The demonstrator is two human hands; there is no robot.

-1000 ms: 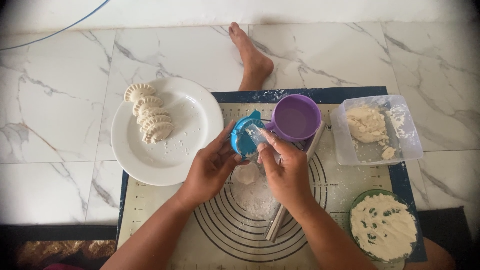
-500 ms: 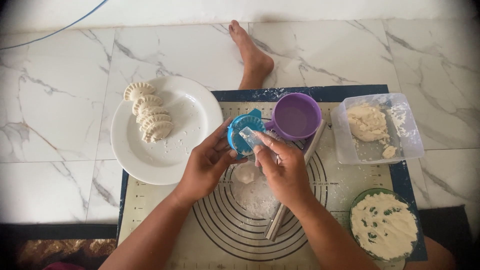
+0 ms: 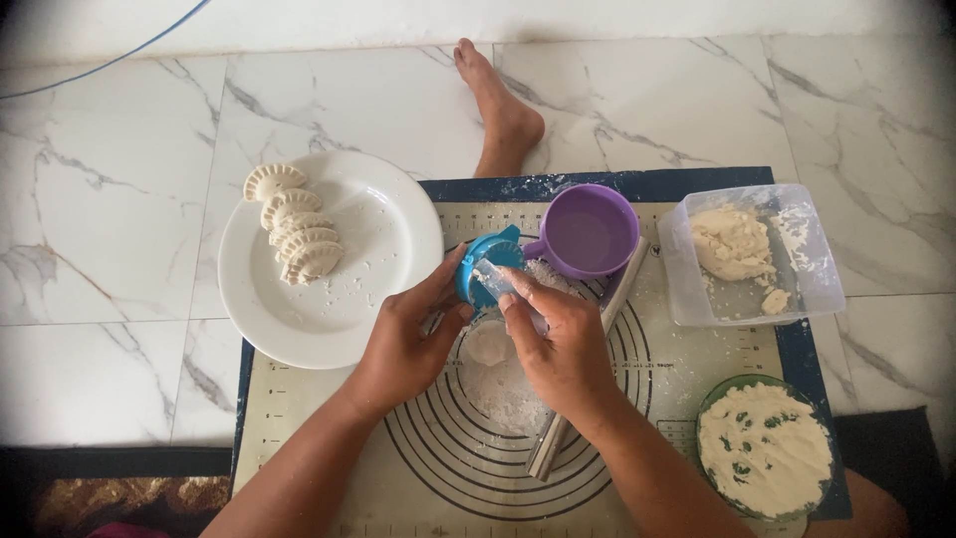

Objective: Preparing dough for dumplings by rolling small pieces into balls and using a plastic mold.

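Both hands grip at mid-frame: the left hand (image 3: 403,344) holds one blue dumpling press (image 3: 485,274), and the right hand (image 3: 563,349) pinches a pale strip (image 3: 495,278) against it. Lower right, one green bowl (image 3: 765,453) holds filling. Farther up, one clear tub (image 3: 752,254) contains dough, one purple cup (image 3: 588,231) stands beside it, and one white plate (image 3: 334,259) at left bears five dumplings (image 3: 294,237).

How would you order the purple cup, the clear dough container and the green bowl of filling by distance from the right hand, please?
From the right hand:
1. Purple cup, just above it.
2. Green bowl, lower right.
3. Clear dough container, upper right; close to the bowl's distance.
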